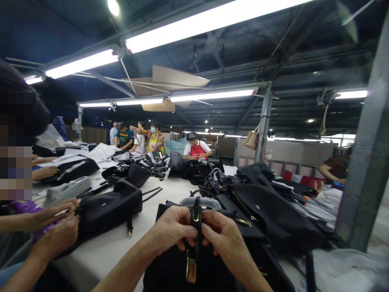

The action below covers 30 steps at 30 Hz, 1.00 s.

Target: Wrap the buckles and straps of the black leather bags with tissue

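A black bag (170, 275) stands upright in front of me at the table's near edge. Down its middle runs a black strap (198, 238) with a gold-coloured oval fitting, and a gold metal clasp (191, 267) hangs below. My left hand (172, 227) pinches the strap from the left, thumb and forefinger closed on it. From the right, my right hand (223, 233) grips the same strap with bent fingers. Clear plastic wrap (202, 202) covers the bag's handle behind my fingers. Both hands partly hide the bag's upper front.
Black bags (270, 215) are heaped to my right, beside a metal post (364, 134). At left, a co-worker's hands (57, 227) hold another black bag (112, 202). More bags and white material cover the far part of the pale table (170, 187), with several people beyond.
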Available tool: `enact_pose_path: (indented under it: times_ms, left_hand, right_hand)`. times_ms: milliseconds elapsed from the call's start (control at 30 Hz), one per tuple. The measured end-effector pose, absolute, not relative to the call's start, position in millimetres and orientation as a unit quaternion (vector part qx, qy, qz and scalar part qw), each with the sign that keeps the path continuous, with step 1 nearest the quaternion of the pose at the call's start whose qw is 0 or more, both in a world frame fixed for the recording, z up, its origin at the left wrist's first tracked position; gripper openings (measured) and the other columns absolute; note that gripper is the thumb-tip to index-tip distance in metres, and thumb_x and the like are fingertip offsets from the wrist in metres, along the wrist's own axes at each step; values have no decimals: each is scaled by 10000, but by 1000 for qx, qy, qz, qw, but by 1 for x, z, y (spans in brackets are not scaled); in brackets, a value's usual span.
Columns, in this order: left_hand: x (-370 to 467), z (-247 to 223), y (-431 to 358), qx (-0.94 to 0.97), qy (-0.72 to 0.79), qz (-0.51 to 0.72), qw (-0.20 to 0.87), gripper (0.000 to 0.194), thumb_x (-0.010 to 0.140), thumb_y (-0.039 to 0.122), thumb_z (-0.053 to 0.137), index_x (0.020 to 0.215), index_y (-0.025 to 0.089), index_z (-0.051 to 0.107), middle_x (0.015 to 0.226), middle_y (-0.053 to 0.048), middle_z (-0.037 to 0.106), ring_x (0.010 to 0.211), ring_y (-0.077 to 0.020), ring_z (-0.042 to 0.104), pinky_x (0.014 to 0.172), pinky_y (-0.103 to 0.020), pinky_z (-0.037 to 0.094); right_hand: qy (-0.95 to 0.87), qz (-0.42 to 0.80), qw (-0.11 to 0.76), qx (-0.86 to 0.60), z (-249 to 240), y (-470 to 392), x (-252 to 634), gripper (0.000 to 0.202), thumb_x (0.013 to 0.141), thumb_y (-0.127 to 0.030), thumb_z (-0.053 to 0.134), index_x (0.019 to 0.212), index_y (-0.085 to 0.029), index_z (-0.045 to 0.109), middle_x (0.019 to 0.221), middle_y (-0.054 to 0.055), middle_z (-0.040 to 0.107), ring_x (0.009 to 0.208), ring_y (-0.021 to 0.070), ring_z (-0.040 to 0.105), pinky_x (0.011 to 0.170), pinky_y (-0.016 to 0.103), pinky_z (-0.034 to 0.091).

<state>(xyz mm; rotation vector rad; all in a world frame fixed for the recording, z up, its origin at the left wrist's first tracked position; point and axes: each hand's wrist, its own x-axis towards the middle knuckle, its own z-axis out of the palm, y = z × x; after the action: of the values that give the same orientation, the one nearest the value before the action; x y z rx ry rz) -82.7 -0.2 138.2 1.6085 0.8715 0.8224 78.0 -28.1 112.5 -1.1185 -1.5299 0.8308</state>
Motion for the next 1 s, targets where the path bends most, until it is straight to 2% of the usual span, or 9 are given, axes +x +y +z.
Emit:
enact_pose_path:
  times_ms: [67, 167, 267, 367, 500, 600, 767, 900, 1000]
  left_hand:
    - [-80, 139, -1, 682, 355, 349, 536, 164, 552, 175, 645, 712, 150, 616, 595, -1, 670, 457, -84, 547, 352, -132, 369]
    - [-78, 137, 0, 684, 343, 358, 535, 152, 543, 155, 639, 692, 153, 609, 585, 12, 652, 434, -66, 509, 358, -135, 368]
    - [-76, 132, 3, 674, 343, 380, 533, 125, 551, 149, 647, 648, 166, 570, 513, 47, 586, 427, -67, 503, 363, -138, 363]
    - [-75, 128, 6, 661, 340, 398, 537, 143, 553, 160, 666, 621, 172, 540, 483, 66, 544, 423, -68, 502, 376, -147, 373]
    - [-80, 129, 10, 642, 323, 396, 571, 167, 532, 174, 690, 637, 159, 560, 503, 49, 569, 426, -66, 507, 423, -170, 413]
    - [-87, 133, 12, 624, 307, 382, 609, 211, 521, 193, 716, 691, 144, 600, 557, 35, 589, 431, -62, 497, 443, -190, 435]
    - [-84, 131, 12, 614, 288, 413, 609, 201, 538, 178, 733, 694, 135, 615, 569, 41, 581, 450, -57, 491, 458, -185, 439]
    - [-78, 128, 10, 613, 275, 439, 597, 147, 552, 133, 714, 658, 135, 612, 533, 58, 562, 427, -42, 465, 426, -155, 397]
    - [-79, 127, 10, 605, 263, 412, 629, 230, 533, 137, 734, 751, 115, 664, 578, 23, 618, 437, -57, 499, 418, -161, 400]
  right_hand:
    - [-640, 352, 513, -450, 113, -29, 80, 295, 801, -354, 603, 993, -137, 658, 679, 6, 661, 519, 105, 554, 352, 146, 333]
    - [-641, 378, 504, -437, 114, -34, 83, 292, 778, -279, 600, 1043, -160, 631, 730, 1, 670, 621, 137, 618, 409, 163, 413]
    - [-635, 395, 490, -449, 113, -39, 82, 449, 730, -220, 620, 1174, -187, 567, 717, -28, 665, 662, 152, 638, 501, 211, 494]
    - [-608, 409, 501, -461, 108, -41, 78, 565, 702, -219, 626, 1251, -179, 499, 652, -51, 648, 626, 149, 629, 519, 231, 495]
    - [-590, 424, 525, -443, 101, -36, 77, 566, 654, -203, 622, 1203, -176, 486, 571, -86, 590, 544, 138, 599, 473, 222, 458]
    - [-566, 469, 555, -390, 97, -31, 82, 522, 625, -202, 646, 1124, -184, 496, 552, -110, 539, 484, 112, 560, 482, 232, 476]
    - [-546, 465, 574, -397, 98, -33, 79, 445, 685, -288, 727, 1065, -176, 524, 675, -36, 650, 639, 153, 647, 522, 230, 481]
    - [-550, 456, 583, -387, 97, -32, 73, 417, 682, -269, 763, 1027, -165, 552, 601, -46, 651, 552, 120, 594, 526, 227, 454]
    - [-535, 505, 590, -332, 93, -29, 77, 471, 634, -313, 823, 1004, -162, 573, 569, -72, 597, 510, 94, 541, 515, 221, 431]
